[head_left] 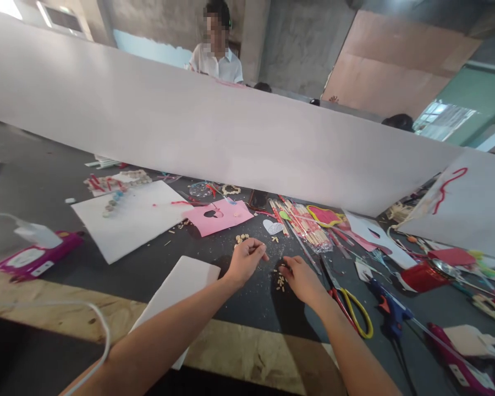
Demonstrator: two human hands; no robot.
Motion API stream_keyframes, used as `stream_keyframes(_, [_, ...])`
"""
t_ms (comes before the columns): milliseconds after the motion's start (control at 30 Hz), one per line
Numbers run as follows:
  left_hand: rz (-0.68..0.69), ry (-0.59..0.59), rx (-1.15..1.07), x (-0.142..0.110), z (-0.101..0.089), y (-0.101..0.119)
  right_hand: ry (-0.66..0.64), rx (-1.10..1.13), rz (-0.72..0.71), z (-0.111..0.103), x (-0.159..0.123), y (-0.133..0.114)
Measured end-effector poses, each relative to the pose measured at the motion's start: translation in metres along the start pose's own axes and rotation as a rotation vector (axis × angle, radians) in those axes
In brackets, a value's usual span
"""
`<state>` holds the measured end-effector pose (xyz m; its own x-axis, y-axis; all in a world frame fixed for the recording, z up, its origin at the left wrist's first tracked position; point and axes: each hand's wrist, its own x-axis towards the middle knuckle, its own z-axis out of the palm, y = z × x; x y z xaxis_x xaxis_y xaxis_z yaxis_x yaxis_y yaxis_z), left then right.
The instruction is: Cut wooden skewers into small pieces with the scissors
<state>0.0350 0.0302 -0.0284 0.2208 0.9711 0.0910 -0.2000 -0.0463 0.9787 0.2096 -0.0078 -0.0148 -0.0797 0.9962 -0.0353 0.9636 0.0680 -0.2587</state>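
Observation:
Over the dark tabletop, my left hand (246,259) has its thumb and fingers pressed together; whatever lies between them is too small or hidden to name. Just beyond it is a little heap of short beige pieces (242,238), like cut bits of wooden stick. My right hand (300,276) is curled in a pinch at a second scatter of these pieces (281,283), its grip partly hidden. Between and beyond the hands, pale crumbs dot the surface. A white paper heart (273,227) lies farther off, near a bundle of wooden sticks (307,223).
Right of my right arm lie scissors (357,313), a blue glue gun (391,311), a red can (424,275) and a purple power strip (457,357). Leftward are white foam boards (132,220) and pink paper (220,215). A tall white panel (231,132) closes off the back; a person stands behind it.

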Motion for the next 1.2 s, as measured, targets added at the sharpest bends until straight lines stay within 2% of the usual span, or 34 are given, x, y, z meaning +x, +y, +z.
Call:
stream_keyframes(200, [-0.007,0.001,0.004,0.003,-0.014,0.001,-0.070,0.067,-0.077,-0.002,-0.016,-0.019])
stream_keyframes(400, [-0.019,-0.045,-0.011,-0.001,-0.021,0.009,-0.054,0.085,0.021,-0.007,-0.036,-0.010])
stream_keyframes(667, [-0.040,-0.042,-0.043,-0.004,-0.029,0.015,-0.098,0.091,0.047,-0.001,-0.013,-0.010])
stream_keyframes(1200, [-0.081,-0.058,-0.039,-0.004,-0.034,0.008,-0.166,0.172,-0.138,0.004,-0.006,-0.057])
